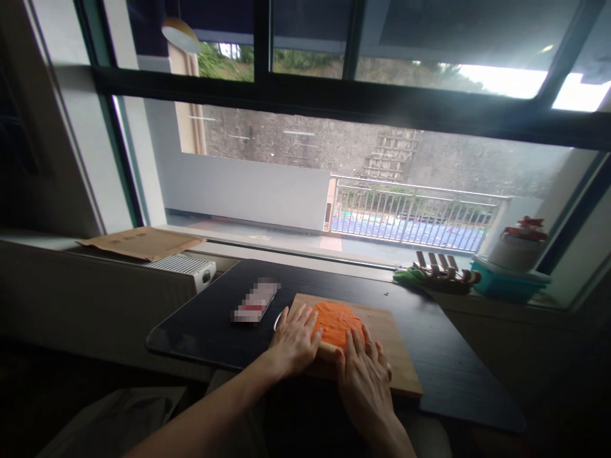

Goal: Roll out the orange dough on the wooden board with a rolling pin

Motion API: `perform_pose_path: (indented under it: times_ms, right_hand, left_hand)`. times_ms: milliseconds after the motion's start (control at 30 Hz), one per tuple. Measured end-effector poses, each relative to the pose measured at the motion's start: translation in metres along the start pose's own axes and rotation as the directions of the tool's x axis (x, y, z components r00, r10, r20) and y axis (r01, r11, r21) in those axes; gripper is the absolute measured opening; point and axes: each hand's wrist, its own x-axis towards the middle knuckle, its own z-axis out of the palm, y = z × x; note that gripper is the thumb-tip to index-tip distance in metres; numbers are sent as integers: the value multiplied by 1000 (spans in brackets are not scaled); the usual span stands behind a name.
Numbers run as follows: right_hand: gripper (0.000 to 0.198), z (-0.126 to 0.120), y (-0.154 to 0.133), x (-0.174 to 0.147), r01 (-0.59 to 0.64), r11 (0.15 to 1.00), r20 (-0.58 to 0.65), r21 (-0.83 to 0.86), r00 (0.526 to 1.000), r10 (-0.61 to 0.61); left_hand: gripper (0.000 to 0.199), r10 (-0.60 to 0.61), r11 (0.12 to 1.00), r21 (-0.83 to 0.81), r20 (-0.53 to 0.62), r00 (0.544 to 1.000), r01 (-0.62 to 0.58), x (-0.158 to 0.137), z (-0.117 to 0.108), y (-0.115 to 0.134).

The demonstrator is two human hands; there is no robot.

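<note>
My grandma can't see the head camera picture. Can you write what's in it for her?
A person's left hand and right hand lie over a wooden roller at the near edge of an orange sheet, perhaps dough, on a wooden board. The board lies on a dark table by a big window, with a pixelated object left of the board.

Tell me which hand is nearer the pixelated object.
The left hand, at the left edge of the orange sheet; the right hand is farther, toward its right.

Location: indoor room, exact use indeterminate; dark table (200,327) positioned at wide framed window (305,95); metal railing (405,213) and rough grey wall (305,143) visible outdoors beyond it.
</note>
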Motion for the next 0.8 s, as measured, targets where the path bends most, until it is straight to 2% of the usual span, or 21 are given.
perform_pose_path:
  times_ms: [100,167,367,467,600,700,800]
  right_hand:
    - [55,5,-1,-7,20,1000,-43,-9,999,-20]
    - [53,3,1,-1,20,1000,-55,-9,998,-21]
    - [45,-7,14,57,-15,999,-6,47,1000,15]
    - [43,-5,21,93,-46,995,15,92,999,45]
    - [43,1,28,131,-59,991,-26,119,998,63]
    - [46,3,29,141,-90,985,-15,147,996,93]
    - [48,0,27,134,-94,984,38,153,995,89]
  left_hand:
    - [56,13,1000,-6,-14,1000,-13,-8,2,-1]
    - [57,3,1000,2,-32,999,-3,-3,4,-1]
    - [57,-99,995,-12,-32,995,98,55,10,-7]
    - [53,-121,993,-32,-144,982,118,89,14,-14]
    - [44,-103,994,-7,-330,938,107,121,18,-19]
    - [40,-19,999,24,-404,915,32,127,16,-19]
    - [41,41,999,42,-441,897,-25,118,12,-18]
